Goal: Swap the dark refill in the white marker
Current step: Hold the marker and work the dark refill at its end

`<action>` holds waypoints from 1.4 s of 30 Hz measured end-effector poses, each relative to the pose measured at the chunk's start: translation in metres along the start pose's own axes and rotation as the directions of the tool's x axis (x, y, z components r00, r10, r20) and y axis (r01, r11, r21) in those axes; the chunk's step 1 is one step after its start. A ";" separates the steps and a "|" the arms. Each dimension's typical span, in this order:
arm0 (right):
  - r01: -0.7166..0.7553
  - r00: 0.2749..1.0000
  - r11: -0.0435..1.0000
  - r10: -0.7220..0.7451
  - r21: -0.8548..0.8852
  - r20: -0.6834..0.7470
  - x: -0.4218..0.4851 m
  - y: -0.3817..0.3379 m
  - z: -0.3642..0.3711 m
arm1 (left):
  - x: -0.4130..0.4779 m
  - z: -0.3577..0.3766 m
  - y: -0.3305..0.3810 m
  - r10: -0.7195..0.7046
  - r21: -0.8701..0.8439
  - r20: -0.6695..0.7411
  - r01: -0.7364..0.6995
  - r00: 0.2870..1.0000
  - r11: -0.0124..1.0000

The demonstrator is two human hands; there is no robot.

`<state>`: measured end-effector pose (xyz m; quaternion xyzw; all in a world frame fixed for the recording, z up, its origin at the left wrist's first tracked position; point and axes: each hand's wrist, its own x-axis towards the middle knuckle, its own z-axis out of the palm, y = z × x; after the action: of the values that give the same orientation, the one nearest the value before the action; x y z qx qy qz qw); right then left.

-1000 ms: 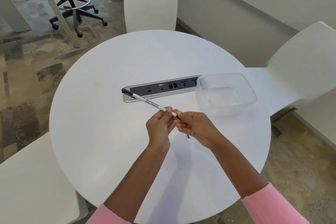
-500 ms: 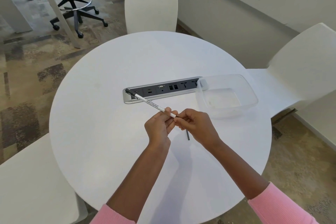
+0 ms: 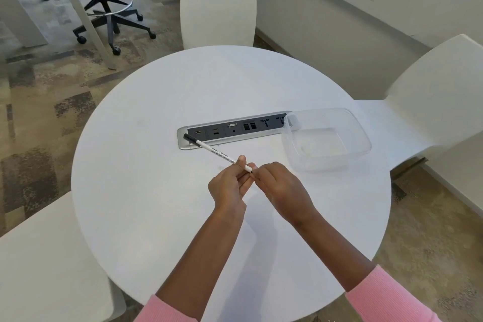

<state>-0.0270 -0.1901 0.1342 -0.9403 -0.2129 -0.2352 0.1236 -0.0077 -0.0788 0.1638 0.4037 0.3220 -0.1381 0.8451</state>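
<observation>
My left hand (image 3: 230, 185) pinches the white marker (image 3: 218, 153) near its rear end; my right hand's (image 3: 279, 185) closed fingertips (image 3: 257, 172) meet that end.

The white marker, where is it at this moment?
In the head view the white marker is held near table centre by the left hand, its black tip over the power strip, its rear end meeting the right hand.

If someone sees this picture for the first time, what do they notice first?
Two hands meet at the table's centre: the left hand grips a white marker, the right hand pinches at its near end. Behind them lie a socket strip and a clear tub.
</observation>
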 end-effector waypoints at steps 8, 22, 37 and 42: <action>-0.768 0.443 -0.234 0.477 0.596 0.759 0.017 -0.010 -0.022 | 0.006 -0.008 -0.004 0.076 0.115 0.073 -0.084 0.994 0.990; -0.604 0.341 -0.649 0.315 0.464 0.886 0.017 -0.008 -0.024 | 0.005 -0.011 -0.004 0.043 -0.016 0.253 -0.040 0.967 0.999; -0.636 0.762 0.451 0.492 0.626 0.420 0.001 -0.009 -0.021 | 0.000 -0.007 -0.003 -0.009 -0.009 0.119 0.010 0.993 1.000; -0.220 0.970 0.956 0.193 0.192 0.149 -0.011 -0.001 -0.014 | -0.002 -0.007 -0.006 -0.036 -0.013 0.080 0.038 0.996 0.999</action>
<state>-0.0417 -0.1971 0.1408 -0.9526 -0.1441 -0.1364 0.2306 -0.0153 -0.0777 0.1581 0.3855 0.2965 -0.1673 0.8576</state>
